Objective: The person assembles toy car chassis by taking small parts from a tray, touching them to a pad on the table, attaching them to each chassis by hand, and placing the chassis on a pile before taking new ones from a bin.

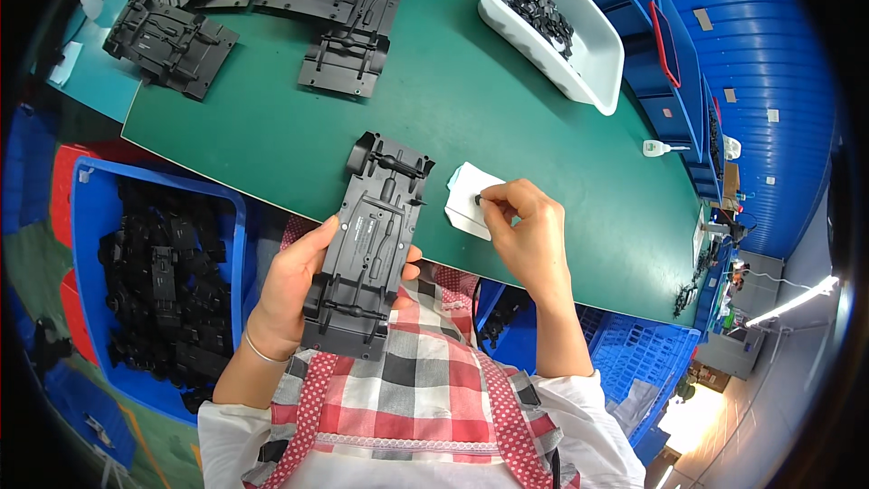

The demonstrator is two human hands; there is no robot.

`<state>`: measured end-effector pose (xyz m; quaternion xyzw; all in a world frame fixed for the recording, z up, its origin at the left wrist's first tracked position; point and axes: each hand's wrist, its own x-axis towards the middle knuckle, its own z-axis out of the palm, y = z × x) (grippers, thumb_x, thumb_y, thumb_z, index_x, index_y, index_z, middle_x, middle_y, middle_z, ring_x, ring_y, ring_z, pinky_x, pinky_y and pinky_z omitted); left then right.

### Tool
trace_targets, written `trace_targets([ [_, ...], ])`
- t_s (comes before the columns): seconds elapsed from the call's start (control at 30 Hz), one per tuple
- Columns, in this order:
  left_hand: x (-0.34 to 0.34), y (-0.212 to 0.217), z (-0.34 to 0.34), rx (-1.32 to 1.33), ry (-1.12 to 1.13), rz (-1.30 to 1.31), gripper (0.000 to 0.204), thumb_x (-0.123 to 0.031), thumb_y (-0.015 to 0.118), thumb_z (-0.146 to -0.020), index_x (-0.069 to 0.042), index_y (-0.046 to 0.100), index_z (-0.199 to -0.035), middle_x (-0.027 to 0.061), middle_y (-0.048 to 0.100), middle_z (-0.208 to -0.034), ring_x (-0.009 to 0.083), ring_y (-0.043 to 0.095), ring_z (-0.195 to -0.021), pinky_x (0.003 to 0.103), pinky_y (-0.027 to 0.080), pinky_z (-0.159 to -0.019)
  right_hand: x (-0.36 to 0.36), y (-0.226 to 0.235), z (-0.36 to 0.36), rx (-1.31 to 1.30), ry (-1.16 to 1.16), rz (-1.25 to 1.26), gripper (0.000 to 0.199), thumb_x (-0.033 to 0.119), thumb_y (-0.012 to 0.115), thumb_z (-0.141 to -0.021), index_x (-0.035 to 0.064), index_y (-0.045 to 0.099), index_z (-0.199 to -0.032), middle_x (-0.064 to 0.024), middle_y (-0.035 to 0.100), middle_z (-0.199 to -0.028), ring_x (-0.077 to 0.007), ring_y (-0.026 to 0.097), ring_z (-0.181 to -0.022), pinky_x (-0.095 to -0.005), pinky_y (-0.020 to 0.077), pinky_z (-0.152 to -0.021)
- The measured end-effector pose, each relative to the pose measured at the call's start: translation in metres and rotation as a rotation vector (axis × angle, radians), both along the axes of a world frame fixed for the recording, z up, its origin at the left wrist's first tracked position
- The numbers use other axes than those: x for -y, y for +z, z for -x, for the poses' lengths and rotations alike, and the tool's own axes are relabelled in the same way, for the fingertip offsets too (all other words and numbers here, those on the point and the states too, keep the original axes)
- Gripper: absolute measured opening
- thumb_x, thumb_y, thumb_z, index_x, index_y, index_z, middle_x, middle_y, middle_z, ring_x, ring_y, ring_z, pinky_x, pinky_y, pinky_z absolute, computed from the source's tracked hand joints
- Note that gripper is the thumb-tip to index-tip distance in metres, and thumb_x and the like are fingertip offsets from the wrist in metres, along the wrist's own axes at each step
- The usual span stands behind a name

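Note:
A black plastic toy-car chassis (pixel 369 240) is gripped by its sides in my left hand (pixel 299 276), tilted over the table's near edge with its moulded axle side facing up. My thumb lies along its left edge and my fingertips show at the right edge. To the right, my right hand (pixel 529 231) pinches a small black part (pixel 480 200) between thumb and forefinger, over a white pad (pixel 463 208) on the table. The small part's exact shape is too small to tell. Whether it touches the pad I cannot tell.
More black chassis (pixel 172 43) are piled at the far left of the green table (pixel 434 63). A white bin (pixel 593 59) holds small black parts. A blue crate (pixel 237 263) of black parts stands lower left. At right are a small white bottle (pixel 655 148) and a blue basket (pixel 647 353).

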<state>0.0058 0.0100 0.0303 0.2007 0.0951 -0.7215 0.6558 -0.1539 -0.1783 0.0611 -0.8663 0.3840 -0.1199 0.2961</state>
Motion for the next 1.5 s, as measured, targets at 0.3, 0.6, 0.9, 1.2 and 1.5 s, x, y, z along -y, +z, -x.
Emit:
trace_targets([
  [0.3,-0.002,-0.001,0.002,-0.023,0.004,-0.026,0.062,-0.04,0.019,-0.103,0.008,0.038,-0.137,0.0298,0.054,-0.125,0.0368,0.063,-0.107,0.053,0.054,-0.089,0.024,0.005,0.016,0.398,-0.273,-0.783,0.011,-0.002,0.069,-0.083,-0.0051,0.067,-0.094,-0.0074,0.066,-0.078,-0.0116,0.058,-0.066,-0.0223,0.045,-0.058],
  [0.6,0.001,0.008,0.004,0.058,-0.016,-0.037,0.056,-0.036,0.023,-0.104,0.007,0.039,-0.136,0.0287,0.057,-0.121,0.0332,0.063,-0.107,0.039,0.059,-0.082,0.024,0.003,0.019,0.492,-0.276,-1.015,0.014,-0.002,0.07,-0.083,-0.0048,0.067,-0.097,-0.0091,0.067,-0.078,-0.0125,0.059,-0.067,-0.0243,0.0453,-0.059],
  [0.9,0.002,0.009,0.003,0.058,-0.024,-0.033,0.056,-0.036,0.022,-0.104,0.006,0.04,-0.136,0.028,0.058,-0.121,0.0332,0.063,-0.107,0.038,0.058,-0.083,-0.004,-0.003,0.002,0.057,0.05,-0.006,0.008,-0.003,0.067,-0.078,-0.0036,0.068,-0.086,-0.0112,0.064,-0.075,-0.0171,0.063,-0.065,-0.0281,0.0506,-0.063],
  [1.2,0.002,0.01,0.001,0.079,-0.041,-0.046,0.057,-0.037,0.023,-0.104,0.006,0.04,-0.136,0.0274,0.058,-0.122,0.033,0.063,-0.107,0.038,0.057,-0.085,-0.007,0.0,0.0,0.037,0.056,0.039,0.008,-0.003,0.067,-0.078,-0.0031,0.068,-0.086,-0.0123,0.066,-0.078,-0.019,0.064,-0.063,-0.0287,0.0503,-0.059],
  [1.5,0.004,0.009,0.002,0.056,-0.043,-0.04,0.057,-0.037,0.023,-0.104,0.006,0.04,-0.136,0.0273,0.058,-0.122,0.0331,0.063,-0.108,0.039,0.057,-0.085,-0.005,-0.003,-0.002,0.023,0.121,0.046,0.008,-0.003,0.067,-0.079,-0.0027,0.069,-0.087,-0.0122,0.065,-0.077,-0.0184,0.063,-0.061,-0.0284,0.0496,-0.058],
])
